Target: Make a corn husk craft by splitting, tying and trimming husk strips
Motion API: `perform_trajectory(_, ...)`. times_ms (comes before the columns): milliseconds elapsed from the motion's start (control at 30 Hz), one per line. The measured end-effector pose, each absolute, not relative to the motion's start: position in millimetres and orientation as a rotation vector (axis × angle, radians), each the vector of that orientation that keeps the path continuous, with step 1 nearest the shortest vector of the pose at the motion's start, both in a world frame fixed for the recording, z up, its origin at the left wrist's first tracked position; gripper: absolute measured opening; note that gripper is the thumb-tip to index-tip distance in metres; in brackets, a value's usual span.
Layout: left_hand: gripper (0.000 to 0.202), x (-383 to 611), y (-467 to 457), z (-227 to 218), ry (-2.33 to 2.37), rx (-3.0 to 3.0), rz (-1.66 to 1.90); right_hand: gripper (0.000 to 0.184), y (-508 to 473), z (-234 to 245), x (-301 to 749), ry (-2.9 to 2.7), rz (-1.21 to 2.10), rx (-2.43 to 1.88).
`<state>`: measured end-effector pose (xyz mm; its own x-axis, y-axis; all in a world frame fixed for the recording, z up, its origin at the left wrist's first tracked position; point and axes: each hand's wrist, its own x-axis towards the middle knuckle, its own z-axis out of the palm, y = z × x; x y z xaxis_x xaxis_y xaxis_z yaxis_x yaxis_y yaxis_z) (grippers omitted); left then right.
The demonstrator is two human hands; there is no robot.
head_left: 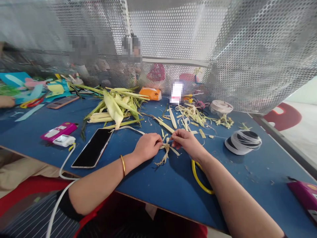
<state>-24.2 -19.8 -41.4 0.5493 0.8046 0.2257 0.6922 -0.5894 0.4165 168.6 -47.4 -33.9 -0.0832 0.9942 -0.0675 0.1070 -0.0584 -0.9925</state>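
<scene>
Between my hands lies a small knotted corn husk piece (167, 148) with several short arms and frayed brown ends. My left hand (148, 145) is closed, pinching the arm on its left side. My right hand (185, 141) is closed too, thumb and fingertips pressed together just right of the piece; what they pinch is too small to make out. A white thread runs from a wound spool (242, 142) on the right toward my right hand. Behind my hands lie cut husk strips (172, 118) and thin scraps (194, 115).
A pile of corn husks (112, 109) lies at back left. Phones (93, 148) (63, 102), a purple device (58, 131), and a white cable (64, 165) are left. A yellow ring (199, 180) lies under my right forearm. A perforated screen (178, 29) borders the blue table (153, 185).
</scene>
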Motion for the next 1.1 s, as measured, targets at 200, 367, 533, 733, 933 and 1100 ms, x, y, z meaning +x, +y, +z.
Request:
perform_trajectory(200,0.014,-24.2,-18.5,-42.4,1.230,2.509,0.582,0.016,-45.5,-40.8,172.4,-1.517,1.053,-1.554)
perform_trajectory(367,0.013,-23.8,-17.3,-44.8,1.231,2.496,0.605,0.026,-47.7,-42.6,167.1,-1.733,0.839,-1.691)
perform_trajectory(533,0.011,-24.1,-15.8,-46.0,1.273,2.441,0.598,0.017,-48.1,-41.5,168.0,-1.802,0.717,-1.732)
perform_trajectory(733,0.013,-24.1,-14.6,-44.7,1.299,2.487,0.599,0.020,-48.0,-42.2,171.4,-1.624,0.931,-1.611)
perform_trajectory(933,0.014,-24.3,-13.6,-47.4,1.316,2.483,0.598,0.027,-51.1,-41.0,158.0,-1.275,1.198,-1.274)
perform_trajectory(1100,0.013,-23.4,-11.2,-48.0,1.336,2.292,0.681,0.029,-47.6,-43.7,159.5,-1.321,1.342,-1.259)
